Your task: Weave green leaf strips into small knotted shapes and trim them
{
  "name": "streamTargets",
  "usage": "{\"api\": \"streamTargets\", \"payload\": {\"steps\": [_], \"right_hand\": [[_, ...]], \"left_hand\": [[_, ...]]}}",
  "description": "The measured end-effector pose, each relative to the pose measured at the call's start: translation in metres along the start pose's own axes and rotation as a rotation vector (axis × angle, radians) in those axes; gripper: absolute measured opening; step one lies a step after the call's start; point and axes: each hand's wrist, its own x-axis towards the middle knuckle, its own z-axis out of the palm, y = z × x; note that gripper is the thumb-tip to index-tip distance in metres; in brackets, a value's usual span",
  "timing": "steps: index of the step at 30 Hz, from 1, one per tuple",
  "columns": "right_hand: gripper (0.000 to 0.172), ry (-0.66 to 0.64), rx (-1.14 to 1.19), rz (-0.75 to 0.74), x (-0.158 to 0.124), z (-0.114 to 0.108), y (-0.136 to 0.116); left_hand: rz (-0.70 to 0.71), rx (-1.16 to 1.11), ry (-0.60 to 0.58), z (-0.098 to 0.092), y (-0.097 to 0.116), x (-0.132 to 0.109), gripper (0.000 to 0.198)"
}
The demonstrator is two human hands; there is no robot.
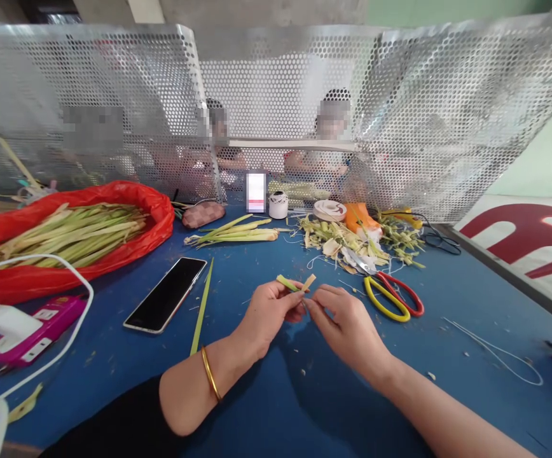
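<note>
"Pinching, that's what the left hand (261,315) is doing, yes?"

"Yep. Fingers closed on a short green leaf strip (284,283), to the right of the phone (167,294), over the blue table (238,273). Pale tan end (309,284) pokes up next to it; can't tell if it's the same piece."

"Right hand (345,321)?"

"Farther right of the phone. Thumb and fingers drawn together, tips right by the left hand's. Whatever's between them is hidden, so can't tell if it grips anything."

"Near the phone?"

"Long green strip (202,306) just beside it on the right, partly behind the left forearm. Pink power strip (51,312) to its left, white plug in it. Red bag (159,213) beyond that, also left of the phone, full of long stalks (80,235)."

"Beyond the phone?"

"Off to the right: small stalk bundle (238,234), lying flat. White jar (278,207) behind the bundle."

"Far right of the phone?"

"Heap of scraps (336,242), then scissors (374,273), one yellow handle, one red, blades pointing into the heap."

"Back edge?"

"Perforated metal screen (280,76), well past the phone. People seated behind it, blurred."
</note>
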Motion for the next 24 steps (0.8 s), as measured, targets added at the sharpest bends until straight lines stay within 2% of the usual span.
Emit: {"api": "streamTargets", "payload": {"steps": [3, 5, 9, 13, 16, 21, 24], "right_hand": [[0.033, -0.012, 0.007, 0.001, -0.001, 0.001, 0.000], [0.037, -0.017, 0.070, 0.098, 0.000, 0.000, 0.003], [0.037, 0.057, 0.368, 0.395, 0.006, -0.001, 0.012], [0.025, 0.099, 0.582, 0.463, 0.010, 0.000, 0.016], [0.019, 0.133, 0.529, 0.458, 0.008, 0.001, 0.015], [0.017, 0.142, 0.338, 0.268, 0.004, -0.001, 0.010], [0.018, 0.170, 0.295, 0.236, 0.002, -0.002, 0.006]], "left_hand": [[-0.035, -0.027, 0.029, 0.000, -0.001, -0.001, 0.015], [-0.073, -0.050, 0.014, -0.002, 0.000, -0.002, 0.016], [-0.157, -0.053, -0.076, -0.005, 0.005, -0.003, 0.023], [-0.213, 0.026, -0.201, -0.005, 0.007, -0.004, 0.031], [-0.190, 0.125, -0.262, -0.004, 0.006, -0.006, 0.032], [-0.185, 0.171, -0.272, -0.002, 0.006, -0.008, 0.019], [-0.173, 0.195, -0.304, -0.002, 0.007, -0.008, 0.017]]}}
